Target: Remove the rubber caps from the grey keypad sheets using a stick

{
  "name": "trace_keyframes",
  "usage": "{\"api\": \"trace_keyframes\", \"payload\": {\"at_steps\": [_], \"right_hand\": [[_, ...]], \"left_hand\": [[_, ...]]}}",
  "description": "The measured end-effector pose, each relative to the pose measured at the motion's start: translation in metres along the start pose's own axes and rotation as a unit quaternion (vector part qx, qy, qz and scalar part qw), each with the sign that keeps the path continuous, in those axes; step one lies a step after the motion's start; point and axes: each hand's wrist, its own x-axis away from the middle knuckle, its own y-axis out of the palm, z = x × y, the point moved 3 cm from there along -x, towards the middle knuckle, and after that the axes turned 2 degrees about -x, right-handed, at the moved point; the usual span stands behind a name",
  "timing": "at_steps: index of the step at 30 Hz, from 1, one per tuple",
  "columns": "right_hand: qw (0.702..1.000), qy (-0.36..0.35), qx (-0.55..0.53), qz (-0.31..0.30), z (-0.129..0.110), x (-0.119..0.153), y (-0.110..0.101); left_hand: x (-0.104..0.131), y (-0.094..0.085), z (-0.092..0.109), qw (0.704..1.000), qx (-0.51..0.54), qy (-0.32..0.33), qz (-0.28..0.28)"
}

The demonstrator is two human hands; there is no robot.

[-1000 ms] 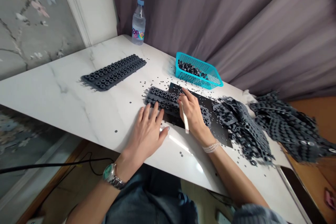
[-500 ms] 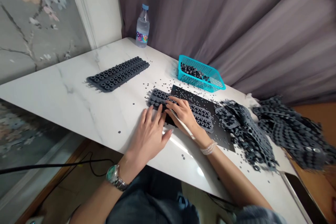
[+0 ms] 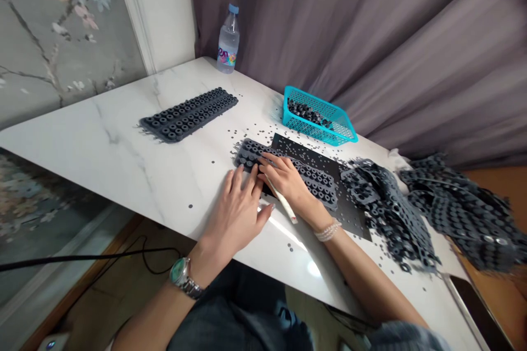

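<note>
A dark grey rubber sheet with rows of raised rings (image 3: 319,180) lies partly on a black mat (image 3: 356,222). My left hand (image 3: 235,209) rests palm down with its fingers stretched out, their tips at the sheet's near edge. My right hand (image 3: 290,185) is closed around a slim off-white stick (image 3: 288,209), whose rear end juts out below the palm. Its fingertips are on the sheet beside the left fingers. Under the fingers, the stick's front tip is hidden. Small dark discs (image 3: 302,149) lie scattered over the mat and table.
A second ringed rubber sheet (image 3: 191,115) lies at the left on the white marbled table (image 3: 135,175). Behind stand a turquoise basket (image 3: 319,132) of small dark pieces and a water bottle (image 3: 228,44). Heaped rubber sheets (image 3: 391,208) and a phone-like dark device (image 3: 473,307) are at the right.
The stick in my right hand has swung, its rear end now lower and clear of the wrist. My left hand has stayed on the sheet's edge. The whole view has shifted slightly.
</note>
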Motion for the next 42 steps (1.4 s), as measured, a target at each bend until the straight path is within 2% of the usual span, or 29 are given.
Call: {"api": "trace_keyframes", "payload": {"at_steps": [3, 5, 7, 10, 12, 17, 19, 22, 24, 27, 30, 33, 35, 39, 42], "right_hand": [[0.999, -0.020, 0.002, -0.026, -0.002, -0.005, -0.002], [1.000, -0.019, 0.006, -0.023, 0.002, -0.008, -0.002], [0.999, 0.021, 0.018, 0.019, 0.012, -0.009, -0.002], [0.986, 0.122, 0.027, 0.112, 0.030, -0.003, -0.006], [0.977, 0.159, 0.020, 0.139, 0.037, 0.004, -0.010], [0.964, 0.217, 0.043, 0.150, 0.042, 0.033, -0.029], [0.948, 0.277, 0.043, 0.151, 0.046, 0.052, -0.039], [0.903, 0.401, 0.008, 0.156, 0.054, 0.089, -0.055], [0.866, 0.468, -0.040, 0.168, 0.054, 0.115, -0.064], [0.817, 0.511, -0.178, 0.200, 0.043, 0.141, -0.068], [0.758, 0.515, -0.324, 0.234, 0.027, 0.149, -0.062], [0.722, 0.515, -0.391, 0.248, 0.019, 0.145, -0.052], [0.732, 0.505, -0.376, 0.261, 0.019, 0.142, -0.050], [0.814, 0.456, -0.262, 0.247, 0.024, 0.137, -0.052], [0.844, 0.431, -0.206, 0.246, 0.037, 0.135, -0.050]], "left_hand": [[-0.001, -0.001, 0.000, 1.000, 0.006, -0.002, 0.007], [-0.001, -0.002, 0.000, 1.000, 0.007, -0.002, 0.010], [-0.001, -0.002, 0.000, 1.000, 0.003, 0.000, 0.009], [-0.001, -0.002, 0.000, 1.000, -0.004, 0.001, 0.006], [-0.001, -0.003, 0.000, 1.000, -0.006, 0.001, 0.007], [0.000, -0.002, -0.001, 0.999, -0.002, 0.005, 0.043], [0.000, -0.003, -0.005, 0.998, 0.005, -0.001, 0.066], [-0.005, -0.006, -0.015, 0.996, 0.019, -0.025, 0.087], [-0.019, -0.011, -0.020, 0.996, 0.011, -0.037, 0.084], [-0.056, -0.020, -0.017, 0.998, -0.001, -0.008, 0.055], [-0.103, -0.021, -0.005, 0.999, 0.018, 0.042, 0.012], [-0.143, -0.007, 0.008, 0.996, 0.020, 0.080, -0.026], [-0.161, 0.007, 0.016, 0.991, 0.025, 0.115, -0.064], [-0.181, 0.028, 0.026, 0.979, 0.034, 0.156, -0.123], [-0.195, 0.035, 0.029, 0.972, 0.037, 0.155, -0.175]]}}
